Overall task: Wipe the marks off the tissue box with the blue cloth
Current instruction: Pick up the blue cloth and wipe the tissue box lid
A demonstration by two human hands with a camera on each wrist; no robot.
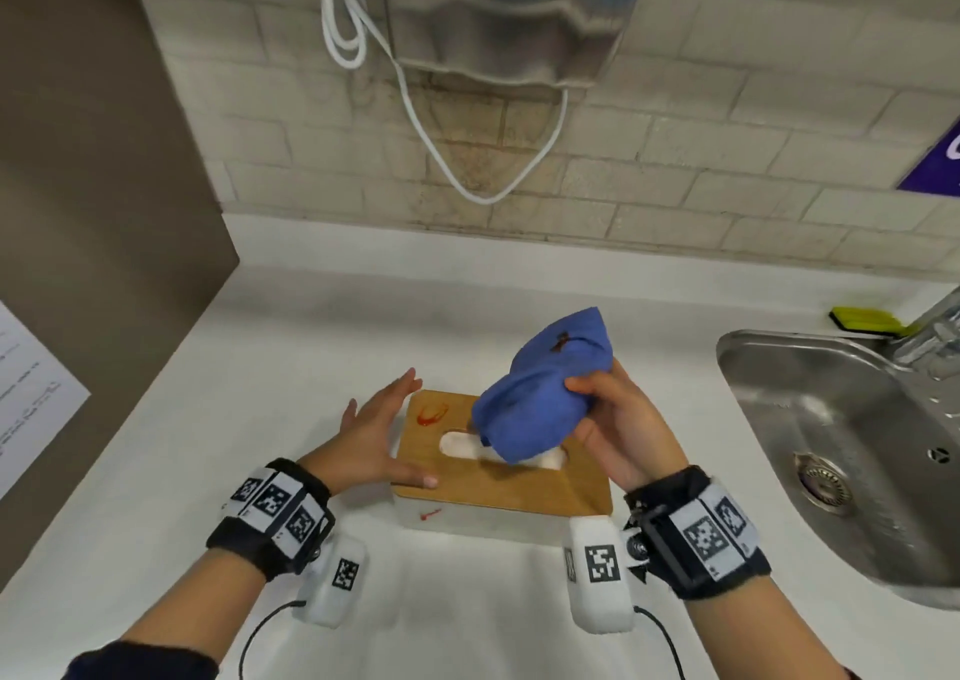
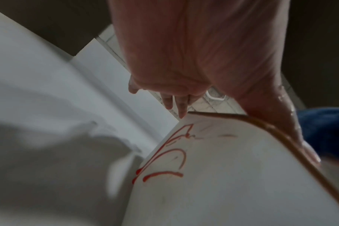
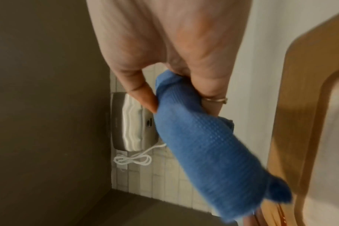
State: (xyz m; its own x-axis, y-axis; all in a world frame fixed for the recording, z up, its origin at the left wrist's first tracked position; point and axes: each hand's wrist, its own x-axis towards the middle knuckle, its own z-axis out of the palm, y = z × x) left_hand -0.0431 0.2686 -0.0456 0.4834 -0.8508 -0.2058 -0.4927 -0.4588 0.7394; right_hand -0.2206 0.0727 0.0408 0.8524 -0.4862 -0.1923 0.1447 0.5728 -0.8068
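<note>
The tissue box [image 1: 519,492] has a wooden lid and white sides and stands on the white counter. A red scribble [image 1: 432,414] marks the lid's far left corner, and a small red mark [image 1: 430,514] sits on the front side. More red marks [image 2: 170,160] cover the white left side of the box in the left wrist view. My left hand [image 1: 395,435] lies with straight fingers along the box's left edge, thumb on the lid's near corner. My right hand [image 1: 587,404] grips the bunched blue cloth [image 1: 540,398] above the lid's right half. The cloth [image 3: 203,145] bears a dark stain [image 1: 560,341].
A steel sink [image 1: 737,352] with a faucet [image 1: 930,336] is set into the counter on the right, with a green sponge [image 1: 865,319] behind it. A steel hand dryer [image 1: 514,14] and a white cable [image 1: 441,149] hang on the tiled wall. A brown panel [image 1: 93,159] closes the left.
</note>
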